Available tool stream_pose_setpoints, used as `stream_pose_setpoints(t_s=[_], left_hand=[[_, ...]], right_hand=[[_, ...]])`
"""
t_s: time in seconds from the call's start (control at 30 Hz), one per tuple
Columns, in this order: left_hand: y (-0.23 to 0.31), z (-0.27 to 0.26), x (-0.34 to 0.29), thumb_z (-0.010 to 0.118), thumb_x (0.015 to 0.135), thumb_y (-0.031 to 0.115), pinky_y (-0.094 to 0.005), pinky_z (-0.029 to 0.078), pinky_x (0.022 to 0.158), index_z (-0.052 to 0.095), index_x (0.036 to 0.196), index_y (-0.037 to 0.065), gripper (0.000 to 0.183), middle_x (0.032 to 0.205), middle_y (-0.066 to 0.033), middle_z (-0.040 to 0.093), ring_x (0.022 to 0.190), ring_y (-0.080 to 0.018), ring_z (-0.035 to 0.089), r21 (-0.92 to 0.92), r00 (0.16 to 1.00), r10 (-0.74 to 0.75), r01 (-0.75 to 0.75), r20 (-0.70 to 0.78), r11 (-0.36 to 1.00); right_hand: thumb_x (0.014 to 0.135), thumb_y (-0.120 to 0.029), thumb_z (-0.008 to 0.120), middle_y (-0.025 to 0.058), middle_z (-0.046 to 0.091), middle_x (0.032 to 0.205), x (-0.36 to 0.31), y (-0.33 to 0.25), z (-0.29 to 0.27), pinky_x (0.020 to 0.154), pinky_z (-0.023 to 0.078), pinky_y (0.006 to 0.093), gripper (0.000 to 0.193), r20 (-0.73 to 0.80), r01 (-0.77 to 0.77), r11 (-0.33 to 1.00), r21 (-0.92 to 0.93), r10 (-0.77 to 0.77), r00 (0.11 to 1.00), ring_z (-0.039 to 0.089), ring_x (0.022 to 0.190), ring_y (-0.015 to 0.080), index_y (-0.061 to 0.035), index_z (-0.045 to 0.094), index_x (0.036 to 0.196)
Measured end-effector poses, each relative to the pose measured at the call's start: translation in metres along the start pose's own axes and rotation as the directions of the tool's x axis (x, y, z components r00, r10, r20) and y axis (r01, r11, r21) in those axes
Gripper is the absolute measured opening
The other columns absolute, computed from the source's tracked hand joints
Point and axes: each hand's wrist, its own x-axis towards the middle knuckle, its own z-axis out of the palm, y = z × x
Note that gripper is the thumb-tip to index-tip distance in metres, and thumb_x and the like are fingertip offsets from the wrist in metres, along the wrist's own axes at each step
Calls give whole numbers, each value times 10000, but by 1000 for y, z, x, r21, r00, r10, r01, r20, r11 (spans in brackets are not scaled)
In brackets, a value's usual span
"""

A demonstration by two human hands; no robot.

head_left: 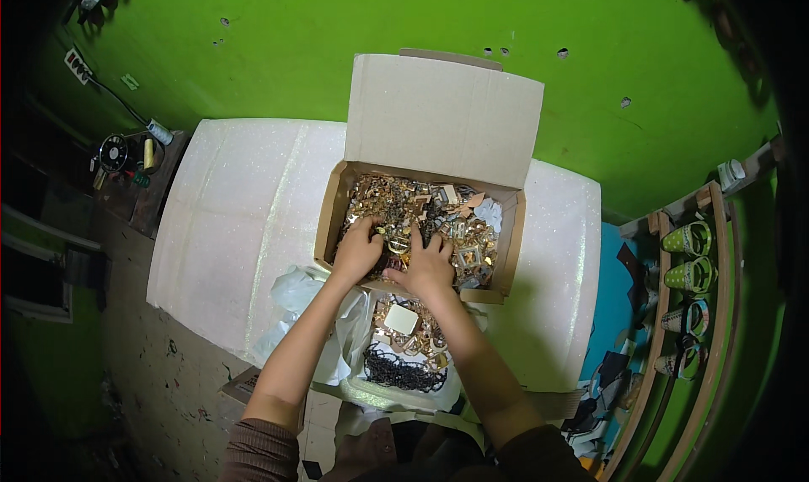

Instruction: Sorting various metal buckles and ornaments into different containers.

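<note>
A cardboard box point(516, 246) with its lid point(447, 115) raised stands in front of me, filled with small gold and silver metal pieces point(379, 197) like buckles and fittings. My left hand point(361, 250) reaches into the near left of the pile, its fingers stretched over the pieces and some fingertips hidden among them. My right hand point(425, 265) lies just to its right with the fingers spread, touching the pieces near the box's front wall. I see nothing held in either hand. A pale blue crumpled scrap point(489, 214) rests at the right inside the box.
Below the box, nearer me, lie more metal pieces, a cream rounded square point(400, 319) and a heap of black chain point(403, 371). Translucent plastic point(295, 290) sits left of it. A pale-covered table point(223, 204) supports everything. A wooden rack point(649, 372) with shoes point(689, 275) stands right.
</note>
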Motion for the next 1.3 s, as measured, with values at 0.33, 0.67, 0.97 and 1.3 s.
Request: stream_pose_setpoints(t_s=[0.33,0.67,0.97,1.3], left_hand=[[-6,3,-1,481,749,124,-379,380,893,522,1095,22,363,1102,-199,510,1029,-334,493,1,999,51,-51,-6,999],[-5,2,-4,480,747,122,-382,382,893,502,1104,26,371,1120,-186,507,1031,-332,494,-3,999,43,-43,-2,999],[-5,0,-4,473,749,118,-373,373,905,498,1108,8,377,1114,-197,508,1039,-331,490,-31,999,50,-50,7,998],[-10,3,-1,451,758,101,-371,361,916,490,1108,11,363,1108,-198,510,1055,-332,477,-92,998,62,-61,5,994]], right_hand=[[550,-422,779,202,302,1241,2,-9,4,841,425,498,1039,-3,-23,999,-41,22,1000,277,1155,449,-159,185,1361],[547,-332,785,184,374,1193,0,-8,14,884,391,490,947,-126,97,995,24,-94,988,315,1130,422,-150,266,1318],[584,-296,764,175,390,1173,7,-8,8,849,417,496,875,-56,79,997,14,-78,995,340,1105,439,-181,289,1310],[625,-277,723,185,444,1109,13,-3,12,801,442,469,775,-77,110,994,-16,-111,991,451,985,422,-162,336,1286]])
